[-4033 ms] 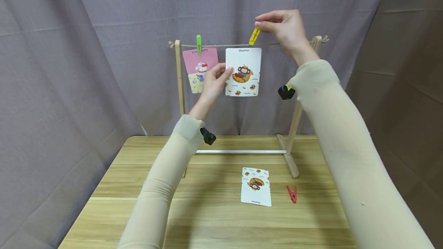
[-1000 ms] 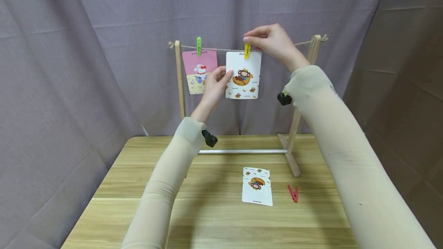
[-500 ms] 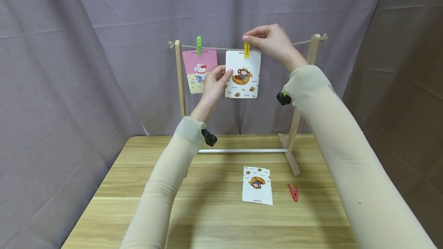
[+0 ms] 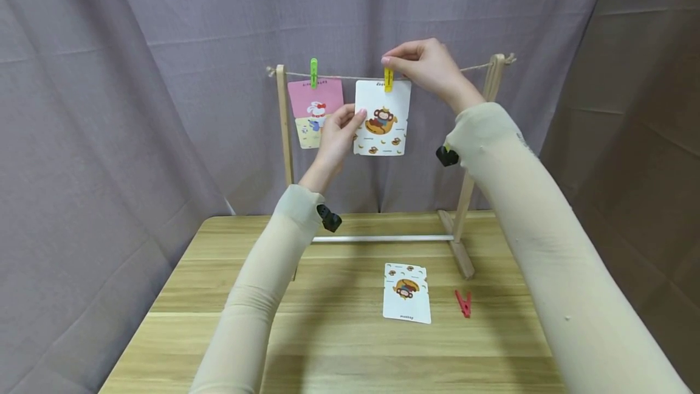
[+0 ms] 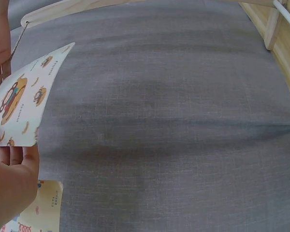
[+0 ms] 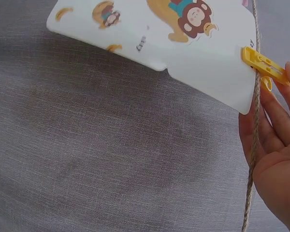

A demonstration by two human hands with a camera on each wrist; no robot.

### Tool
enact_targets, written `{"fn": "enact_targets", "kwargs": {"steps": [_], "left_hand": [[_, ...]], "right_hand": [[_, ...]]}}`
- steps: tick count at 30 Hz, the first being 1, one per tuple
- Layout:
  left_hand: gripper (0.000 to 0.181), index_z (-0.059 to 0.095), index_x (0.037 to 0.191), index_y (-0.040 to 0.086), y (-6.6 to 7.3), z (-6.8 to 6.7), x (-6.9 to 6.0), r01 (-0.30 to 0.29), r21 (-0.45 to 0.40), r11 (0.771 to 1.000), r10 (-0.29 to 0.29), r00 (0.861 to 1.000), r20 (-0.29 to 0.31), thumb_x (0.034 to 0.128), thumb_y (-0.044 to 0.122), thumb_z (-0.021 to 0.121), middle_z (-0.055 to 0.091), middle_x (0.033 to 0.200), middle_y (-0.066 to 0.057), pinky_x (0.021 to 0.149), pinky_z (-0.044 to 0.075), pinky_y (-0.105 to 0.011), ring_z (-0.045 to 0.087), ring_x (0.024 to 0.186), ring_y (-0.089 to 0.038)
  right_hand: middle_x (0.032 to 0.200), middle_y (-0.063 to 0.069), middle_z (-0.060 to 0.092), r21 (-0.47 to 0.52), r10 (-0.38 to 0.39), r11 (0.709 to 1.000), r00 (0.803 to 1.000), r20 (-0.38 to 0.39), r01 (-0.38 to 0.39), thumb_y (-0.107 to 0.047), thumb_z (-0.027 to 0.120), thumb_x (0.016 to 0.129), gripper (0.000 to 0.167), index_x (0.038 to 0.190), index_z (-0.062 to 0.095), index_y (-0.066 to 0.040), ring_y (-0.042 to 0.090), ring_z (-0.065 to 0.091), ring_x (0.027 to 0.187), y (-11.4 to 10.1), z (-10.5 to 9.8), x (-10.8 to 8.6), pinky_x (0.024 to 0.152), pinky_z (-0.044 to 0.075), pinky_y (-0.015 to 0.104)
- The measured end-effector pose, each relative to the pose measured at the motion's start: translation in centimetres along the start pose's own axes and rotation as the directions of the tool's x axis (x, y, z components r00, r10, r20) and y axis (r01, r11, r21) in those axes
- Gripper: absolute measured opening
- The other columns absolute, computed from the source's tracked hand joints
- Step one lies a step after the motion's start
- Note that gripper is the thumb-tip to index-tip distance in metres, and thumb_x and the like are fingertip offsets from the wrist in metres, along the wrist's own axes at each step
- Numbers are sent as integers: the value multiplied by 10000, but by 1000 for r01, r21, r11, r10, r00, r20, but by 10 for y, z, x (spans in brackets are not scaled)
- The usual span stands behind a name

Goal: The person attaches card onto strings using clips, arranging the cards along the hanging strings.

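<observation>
My left hand [image 4: 338, 137] pinches the left edge of a white monkey card [image 4: 381, 132], thumb in front and fingers behind. At the card's top edge, my right hand [image 4: 432, 69] holds a yellow clothespin [image 4: 389, 79] by its upper end. In the right wrist view the clothespin [image 6: 265, 65] straddles the twine [image 6: 253, 145] and the card's edge. To the left, a pink and yellow bunny card [image 4: 314, 99] hangs from the twine under a green clothespin [image 4: 314, 73], partly behind my left hand.
A wooden stand with a right post [image 4: 465, 199] and a white crossbar [image 4: 383, 238] carries the twine. On the wooden table [image 4: 339, 345] lie a second monkey card [image 4: 406, 306] and a red clothespin [image 4: 463, 304]. Grey curtain [image 4: 219, 47] hangs behind.
Over four seconds the yellow clothespin came down and left onto the twine and the card's top. During the last second both hands have stayed nearly still, drifting slightly left.
</observation>
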State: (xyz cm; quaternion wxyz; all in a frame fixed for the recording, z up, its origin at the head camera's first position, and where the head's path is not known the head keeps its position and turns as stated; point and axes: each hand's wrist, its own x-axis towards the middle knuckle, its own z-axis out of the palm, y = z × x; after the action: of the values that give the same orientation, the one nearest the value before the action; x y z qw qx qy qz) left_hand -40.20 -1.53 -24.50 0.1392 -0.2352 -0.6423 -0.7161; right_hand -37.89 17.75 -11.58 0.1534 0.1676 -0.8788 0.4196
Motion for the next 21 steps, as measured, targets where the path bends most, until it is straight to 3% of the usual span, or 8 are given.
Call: {"fn": "enact_targets", "kwargs": {"steps": [7, 12, 21], "left_hand": [[303, 627, 1235, -69, -3, -4, -4, 10, -22, 1000, -10, 1000, -2, 1009, 132, 630, 690, 1078, -163, 709, 493, -219, 586, 823, -104], [322, 609, 1263, -71, -7, -7, -7, 34, -54, 998, -34, 999, -8, 1000, 113, 640, 682, 1127, -174, 769, 528, -228, 608, 872, -101], [293, 606, 1232, -94, -15, -13, -12, 14, -80, 997, -13, 1000, 4, 981, 51, 646, 681, 995, -84, 757, 554, -282, 631, 793, -119]], "right_hand": [[1341, 11, 652, 28, -9, 1000, 1000, -1, 9, -481, 644, 966, 495, 1345, 655, -163, 162, 578, 1227, 2, -1, 0, 1047, 452, 351], [1330, -3, 660, 47, -31, 998, 999, -33, 33, -455, 662, 965, 462, 1323, 671, -163, 155, 572, 1254, 6, -3, -2, 1091, 408, 365], [1257, -14, 694, 113, -71, 990, 984, -163, 90, -345, 682, 973, 388, 1281, 698, -110, 107, 607, 1137, 14, -8, -5, 963, 455, 257]]}}
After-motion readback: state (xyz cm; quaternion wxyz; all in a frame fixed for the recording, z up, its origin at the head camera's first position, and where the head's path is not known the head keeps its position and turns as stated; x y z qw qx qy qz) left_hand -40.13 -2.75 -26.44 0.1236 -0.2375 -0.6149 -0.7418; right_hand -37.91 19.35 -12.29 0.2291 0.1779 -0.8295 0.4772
